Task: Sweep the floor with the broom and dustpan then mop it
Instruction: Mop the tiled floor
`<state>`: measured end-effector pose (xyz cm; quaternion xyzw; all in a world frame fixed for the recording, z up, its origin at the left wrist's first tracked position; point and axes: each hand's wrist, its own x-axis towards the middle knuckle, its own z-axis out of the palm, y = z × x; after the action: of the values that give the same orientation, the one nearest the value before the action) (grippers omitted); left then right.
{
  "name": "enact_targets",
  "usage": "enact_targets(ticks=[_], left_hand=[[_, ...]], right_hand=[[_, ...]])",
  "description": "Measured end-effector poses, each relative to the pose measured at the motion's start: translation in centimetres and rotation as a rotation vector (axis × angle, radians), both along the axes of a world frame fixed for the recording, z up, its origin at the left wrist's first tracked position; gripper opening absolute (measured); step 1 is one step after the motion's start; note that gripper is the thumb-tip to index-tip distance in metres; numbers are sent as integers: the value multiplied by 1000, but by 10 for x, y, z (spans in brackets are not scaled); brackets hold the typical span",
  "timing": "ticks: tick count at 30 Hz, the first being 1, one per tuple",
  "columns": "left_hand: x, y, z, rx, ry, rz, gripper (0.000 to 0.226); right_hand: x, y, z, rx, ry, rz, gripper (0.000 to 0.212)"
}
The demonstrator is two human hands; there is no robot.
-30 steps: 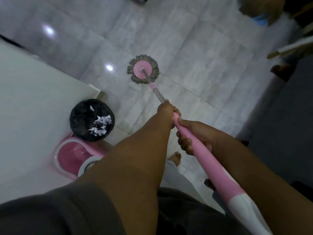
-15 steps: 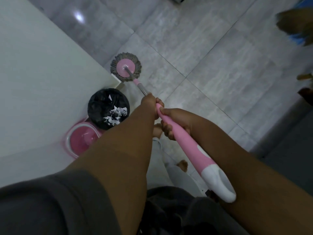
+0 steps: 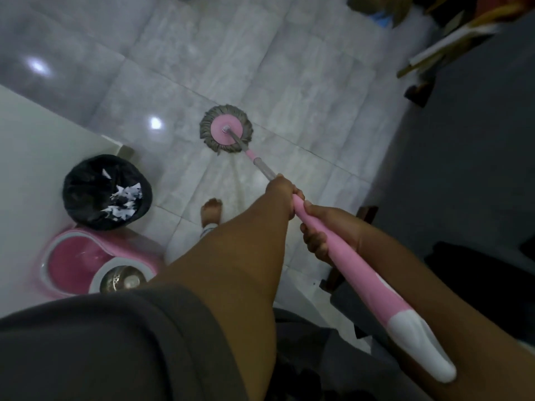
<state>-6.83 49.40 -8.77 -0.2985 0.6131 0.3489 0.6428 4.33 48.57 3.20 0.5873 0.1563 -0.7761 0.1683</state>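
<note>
The pink-and-white spin mop with a thin metal lower shaft (image 3: 359, 267) slants from the lower right up toward the middle of the view, held in both hands. The fingers (image 3: 314, 241) of the right hand (image 3: 324, 224) curl tightly under the thick pink grip, thumb on top; just ahead of it the left hand (image 3: 282, 192) closes round the place where pink plastic meets bare metal, though its fingertips are hidden behind the shaft. Beyond the hands the shaft runs down to the round mop head, a pink disc ringed with grey strands (image 3: 226, 129), which lies flat on the glossy grey marbled tile floor (image 3: 289, 68), close to a grout line. Two bright light reflections shine on the tiles to its left. A bare foot (image 3: 212, 209) stands on the floor near the left forearm. Left of that is a round bin lined with a black bag (image 3: 86, 198), holding torn white paper scraps (image 3: 123, 198), and touching it on the near side a pink oval plastic mop bucket (image 3: 66, 256) with a perforated steel spinner basket (image 3: 121, 282). Both sit against a broad white flat surface (image 3: 37, 154) whose corner ends just beside the bin. A dark grey wall (image 3: 463, 140) bounds the tiles on the right, and open floor stretches ahead of the mop head.
</note>
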Motion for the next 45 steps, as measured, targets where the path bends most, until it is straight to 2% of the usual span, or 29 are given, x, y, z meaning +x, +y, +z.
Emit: enact_targets(ticks=[7,9,12,16,19,21,24,26,29,31,33,36,39,41,43,45], left_hand=[[118,7,5,6,-56,-311,54],[154,3,11,16,-57,-405,48],[185,-8,15,36,-61,-436,36],[195,-3,28,3,-108,-395,41],[176,9,35,32,-9,-584,51],[155,15,38,142,207,-861,45],[111,28,41,508,571,-1341,39],[83,42,48,763,677,-1545,39],[55,70,74,1087,743,-1709,41],[40,90,93,1269,781,-1731,36],[24,109,108,1311,739,-1691,45],[0,132,120,1273,708,-1678,48],[-22,146,124,1203,659,-1610,37],[-29,156,126,1133,600,-1550,37],[-29,169,128,1083,567,-1518,23],[-26,187,130,1043,570,-1513,24]], right_hand=[[114,-26,2,-68,22,-338,56],[146,-40,4,-94,25,-447,54],[168,-55,8,-106,8,-529,51],[174,-56,21,-72,-23,-570,52],[158,-45,33,-40,-53,-606,50],[143,-37,41,-17,-47,-644,48],[124,-16,54,80,-58,-697,39],[111,8,68,143,-32,-705,34],[88,52,85,192,-24,-704,33],[67,78,95,207,22,-726,25],[44,100,101,240,81,-793,19],[13,122,100,434,27,-760,16],[-16,134,98,495,23,-878,28],[-29,140,98,579,-39,-900,26],[-36,148,98,705,-120,-863,23],[-35,160,99,849,-230,-765,24]])
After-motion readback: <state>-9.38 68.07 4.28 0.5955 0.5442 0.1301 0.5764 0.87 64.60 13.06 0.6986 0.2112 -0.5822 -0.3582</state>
